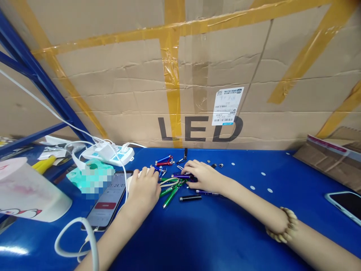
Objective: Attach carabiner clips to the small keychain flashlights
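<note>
Both my hands rest on a small heap of coloured pen-like mini flashlights on a blue table. My left hand lies knuckles up at the heap's left edge, fingers curled down onto the green and blue ones; what it grips is hidden. My right hand lies over the heap's right side, fingers closed around a purple flashlight. A black flashlight lies loose just in front of the heap. A blue one with a red loop sits behind. My right wrist wears a beaded bracelet.
A phone with a lit screen lies left of my left hand, with a white cable looping over it. A white power strip, a teal pack and a white cup stand at the left. Another phone lies far right. A taped cardboard wall marked LED closes the back.
</note>
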`<action>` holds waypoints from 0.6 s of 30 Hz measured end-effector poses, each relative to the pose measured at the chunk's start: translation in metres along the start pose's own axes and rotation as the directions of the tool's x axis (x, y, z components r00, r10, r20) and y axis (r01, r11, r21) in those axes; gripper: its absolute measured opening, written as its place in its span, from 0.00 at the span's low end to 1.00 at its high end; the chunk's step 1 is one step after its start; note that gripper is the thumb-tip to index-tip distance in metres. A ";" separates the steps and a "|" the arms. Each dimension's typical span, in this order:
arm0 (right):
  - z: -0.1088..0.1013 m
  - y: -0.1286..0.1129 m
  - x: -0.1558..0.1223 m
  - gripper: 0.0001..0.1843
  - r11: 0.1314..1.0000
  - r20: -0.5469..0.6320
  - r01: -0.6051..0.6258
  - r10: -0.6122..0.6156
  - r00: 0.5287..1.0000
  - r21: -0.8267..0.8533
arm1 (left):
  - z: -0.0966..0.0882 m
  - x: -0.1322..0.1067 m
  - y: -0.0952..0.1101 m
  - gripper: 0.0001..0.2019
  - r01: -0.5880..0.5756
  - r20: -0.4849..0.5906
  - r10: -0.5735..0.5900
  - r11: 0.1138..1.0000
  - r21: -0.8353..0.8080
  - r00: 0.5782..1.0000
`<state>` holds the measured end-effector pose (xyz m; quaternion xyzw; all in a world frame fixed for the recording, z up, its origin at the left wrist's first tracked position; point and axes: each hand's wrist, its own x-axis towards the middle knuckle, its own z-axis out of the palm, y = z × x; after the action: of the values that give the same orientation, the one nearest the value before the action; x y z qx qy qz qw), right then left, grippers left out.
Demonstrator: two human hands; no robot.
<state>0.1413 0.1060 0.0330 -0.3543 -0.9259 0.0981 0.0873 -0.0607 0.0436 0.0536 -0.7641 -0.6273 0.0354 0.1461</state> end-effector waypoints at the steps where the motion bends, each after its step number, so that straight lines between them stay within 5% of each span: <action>1: 0.000 0.003 0.001 0.13 0.999 -0.016 -0.024 0.023 1.000 -0.036 | 0.001 -0.001 -0.001 0.12 -0.014 -0.023 0.014 1.000 -0.005 1.000; 5: -0.013 0.017 0.000 0.07 0.991 -0.031 -0.105 0.103 0.994 -0.086 | 0.006 -0.004 -0.005 0.12 -0.065 -0.091 0.063 0.998 -0.018 0.994; 10: -0.037 0.026 -0.006 0.11 0.982 -0.063 -0.175 0.171 0.983 -0.065 | 0.007 -0.003 -0.010 0.10 -0.122 -0.130 0.109 0.988 -0.097 0.985; 15: -0.052 0.021 -0.010 0.21 0.960 -0.127 -0.251 0.235 0.964 -0.122 | -0.004 0.002 -0.013 0.10 -0.023 -0.187 0.003 0.994 -0.103 0.982; 18: -0.055 0.017 -0.012 0.18 0.966 -0.113 -0.254 0.248 0.962 -0.046 | -0.004 0.003 -0.011 0.10 -0.023 -0.135 -0.001 0.984 -0.178 0.991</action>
<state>0.1735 0.1169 0.0810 -0.4761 -0.8700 0.0618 0.1125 -0.0694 0.0478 0.0612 -0.7782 -0.6125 -0.0722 0.1186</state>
